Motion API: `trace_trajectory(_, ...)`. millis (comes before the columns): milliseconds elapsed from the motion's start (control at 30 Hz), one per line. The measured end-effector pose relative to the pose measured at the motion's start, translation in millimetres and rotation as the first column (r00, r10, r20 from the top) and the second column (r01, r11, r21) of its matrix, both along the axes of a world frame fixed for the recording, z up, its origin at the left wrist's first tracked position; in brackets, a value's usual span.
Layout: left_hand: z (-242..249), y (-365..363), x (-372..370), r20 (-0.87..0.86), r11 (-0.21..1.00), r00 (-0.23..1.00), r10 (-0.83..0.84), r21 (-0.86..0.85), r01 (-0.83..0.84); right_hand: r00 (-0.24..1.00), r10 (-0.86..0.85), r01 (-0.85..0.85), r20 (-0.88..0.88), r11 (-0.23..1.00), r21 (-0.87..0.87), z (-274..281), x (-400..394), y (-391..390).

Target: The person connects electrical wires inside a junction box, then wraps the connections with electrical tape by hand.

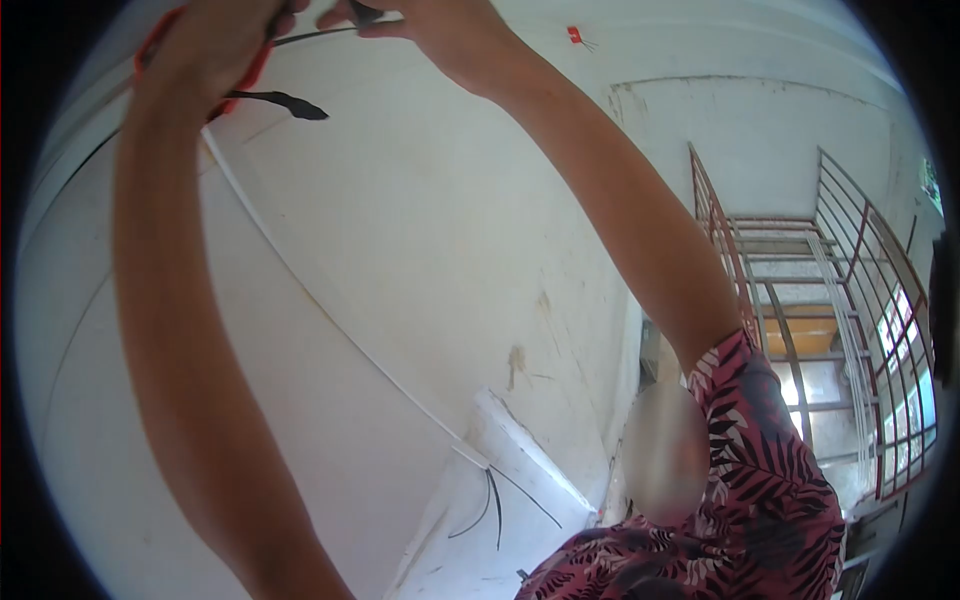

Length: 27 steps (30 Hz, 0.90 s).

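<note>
Both my arms are raised toward the top of a white wall (420, 230). At the upper left, my left hand (215, 45) is closed round a red-handled cutting tool (150, 45). A black wire end (295, 103) sticks out to the right just below it. My right hand (440, 30), at the top centre, pinches a thin grey wire (320, 35) that runs across to the tool. The tool's jaws are hidden behind my left hand. My right arm wears a pink and black leaf-print sleeve (760, 440).
A thin white conduit (330, 320) runs diagonally down the wall to a white trunking piece (530, 450), where black wires (495, 505) dangle. A red metal railing (860, 300) and stairs fill the right side. A small red fitting (575, 35) sits high on the wall.
</note>
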<state>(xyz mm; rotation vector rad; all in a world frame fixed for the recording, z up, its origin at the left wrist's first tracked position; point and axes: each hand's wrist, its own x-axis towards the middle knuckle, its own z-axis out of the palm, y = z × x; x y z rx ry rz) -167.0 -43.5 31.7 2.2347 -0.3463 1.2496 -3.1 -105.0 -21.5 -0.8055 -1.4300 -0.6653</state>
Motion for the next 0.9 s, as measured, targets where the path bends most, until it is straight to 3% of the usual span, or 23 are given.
trace_trajectory(33,-1,-3,-2,-0.034,0.999,0.999,-0.011,-0.042,0.01,1.0,-0.009,0.009,-0.02,1.0,-0.003,4,5,2)
trace_trajectory(67,-4,0,-7,0.0,0.997,0.999,0.042,0.062,-0.042,0.999,-0.031,0.031,-0.029,0.999,0.013,12,-4,-2)
trace_trajectory(133,13,26,23,0.144,0.98,0.983,-0.118,0.173,0.093,0.997,-0.062,0.063,-0.048,0.998,0.024,19,-20,-10)
trace_trajectory(167,13,25,22,0.134,0.98,0.983,-0.125,0.17,0.101,0.981,-0.193,0.194,-0.028,0.978,0.074,15,-35,-12)
trace_trajectory(200,17,22,18,0.106,0.986,0.99,-0.091,0.152,0.075,0.947,-0.321,0.32,-0.016,0.939,0.125,10,-42,-12)
trace_trajectory(267,19,15,21,0.081,0.989,0.994,-0.067,0.136,0.055,0.932,-0.362,0.359,-0.023,0.911,0.202,18,-26,3)
trace_trajectory(300,21,8,27,0.094,0.997,0.994,0.051,0.056,-0.056,0.919,-0.394,0.386,-0.031,0.878,0.282,17,-29,4)
trace_trajectory(333,22,3,29,0.1,0.986,0.981,0.169,-0.025,-0.167,0.917,-0.398,0.39,-0.031,0.876,0.283,15,-30,2)
trace_trajectory(367,23,2,28,0.104,0.986,0.981,0.164,-0.023,-0.163,0.922,-0.379,0.387,-0.078,0.894,0.224,13,-32,1)
trace_trajectory(433,15,6,26,0.162,0.992,0.98,0.112,0.034,-0.119,0.922,-0.366,0.383,-0.125,0.91,0.16,11,-35,0)
trace_trajectory(633,0,23,25,0.381,0.952,0.925,0.004,0.28,-0.12,0.841,-0.504,0.54,-0.199,0.753,0.376,9,-30,13)
trace_trajectory(700,0,30,28,0.431,0.909,0.902,-0.015,0.381,-0.167,0.922,-0.357,0.348,-0.146,0.934,-0.088,-15,-53,-7)
trace_trajectory(733,3,36,30,0.445,0.859,0.895,-0.011,0.463,-0.219,0.829,-0.544,0.554,0.132,0.831,-0.053,-17,-51,1)
trace_trajectory(767,6,41,31,0.463,0.8,0.886,-0.013,0.537,-0.268,0.63,-0.674,0.718,0.386,0.695,0.042,-20,-51,9)
trace_trajectory(800,16,53,45,0.543,0.779,0.835,0.085,0.486,-0.395,0.624,-0.671,0.719,0.402,0.693,0.041,-22,-54,8)
trace_trajectory(867,43,54,66,0.709,0.694,0.664,0.238,0.354,-0.627,0.715,-0.652,0.585,0.253,0.756,0.295,-23,-59,-16)
trace_trajectory(900,13,43,64,0.643,0.688,0.766,0.014,0.549,-0.474,0.788,-0.612,0.546,0.068,0.745,0.383,-59,-63,-24)
